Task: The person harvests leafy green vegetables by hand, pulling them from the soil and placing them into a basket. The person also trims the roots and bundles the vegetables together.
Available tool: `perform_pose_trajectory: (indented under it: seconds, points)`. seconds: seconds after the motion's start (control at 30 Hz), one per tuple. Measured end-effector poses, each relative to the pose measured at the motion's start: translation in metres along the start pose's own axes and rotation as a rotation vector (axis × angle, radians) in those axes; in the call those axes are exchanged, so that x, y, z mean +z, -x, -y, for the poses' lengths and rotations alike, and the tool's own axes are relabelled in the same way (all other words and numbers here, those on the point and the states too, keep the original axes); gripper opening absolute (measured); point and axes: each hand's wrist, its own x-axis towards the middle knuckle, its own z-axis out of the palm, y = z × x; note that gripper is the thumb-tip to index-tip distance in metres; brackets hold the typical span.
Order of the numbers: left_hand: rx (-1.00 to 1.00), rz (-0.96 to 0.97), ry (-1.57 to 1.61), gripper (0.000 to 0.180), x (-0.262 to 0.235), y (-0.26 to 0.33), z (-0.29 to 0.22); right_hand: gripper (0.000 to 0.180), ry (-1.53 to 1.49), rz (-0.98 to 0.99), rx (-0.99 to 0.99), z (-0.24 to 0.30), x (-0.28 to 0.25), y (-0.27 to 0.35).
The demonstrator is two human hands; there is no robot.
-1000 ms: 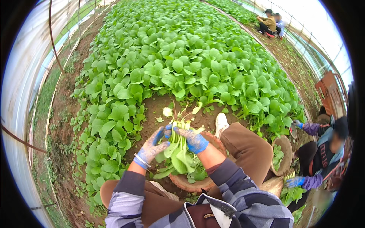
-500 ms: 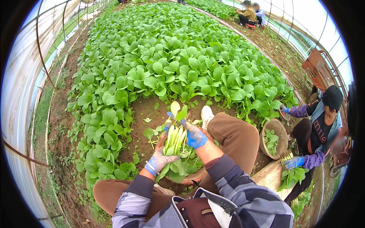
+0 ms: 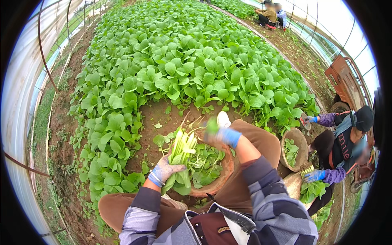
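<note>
My left hand [image 3: 166, 169], in a soiled blue-cuffed glove, grips a bunch of pulled leafy greens [image 3: 181, 152] with pale stems and roots pointing up. It holds them over a round brown basket [image 3: 226, 168] between my knees that has several cut greens lying in it. My right hand [image 3: 220, 134], blurred and in a blue glove, is beside the bunch's top with a green leaf at its fingers; whether it grips the leaf is unclear.
A dense bed of leafy green plants [image 3: 183, 69] fills the ground ahead, with a bare soil patch [image 3: 163, 118] in front of me. A person [image 3: 347, 143] squats on the right beside another basket [image 3: 294, 149]. Two more people [image 3: 271, 14] work far back. Greenhouse hoops curve overhead.
My left hand has stayed on the bunch while my right hand moved right and up off the stems. The view has shifted slightly.
</note>
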Motion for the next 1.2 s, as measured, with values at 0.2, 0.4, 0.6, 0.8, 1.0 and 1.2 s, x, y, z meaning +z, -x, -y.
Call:
perform_pose_trajectory:
  seconds: [0.2,0.4,0.6,0.8,1.0,1.2]
  points:
    - [0.083,-0.203,-0.162,0.048,-0.004,0.000,-0.001,0.069,0.070,-0.341,0.241,0.082,-0.020,-0.004]
    - [0.018,-0.115,-0.243,0.053,0.004,-0.006,0.008,0.029,0.370,-0.263,0.021,0.101,0.002,-0.029]
    - [0.008,-0.158,-0.143,0.054,-0.007,0.002,0.009,0.039,0.081,-0.169,0.202,0.043,-0.021,-0.012]
    - [-0.049,-0.050,-0.250,0.053,-0.001,-0.007,0.000,0.037,-0.950,0.117,0.398,0.050,-0.008,-0.014]
    - [-0.074,-0.059,-0.201,0.050,-0.005,-0.005,-0.003,0.019,-1.621,-0.341,0.249,0.045,-0.012,-0.015]
    - [0.041,-0.156,-0.361,0.045,-0.005,-0.007,-0.001,0.053,-0.289,-0.194,0.182,0.062,-0.025,-0.013]
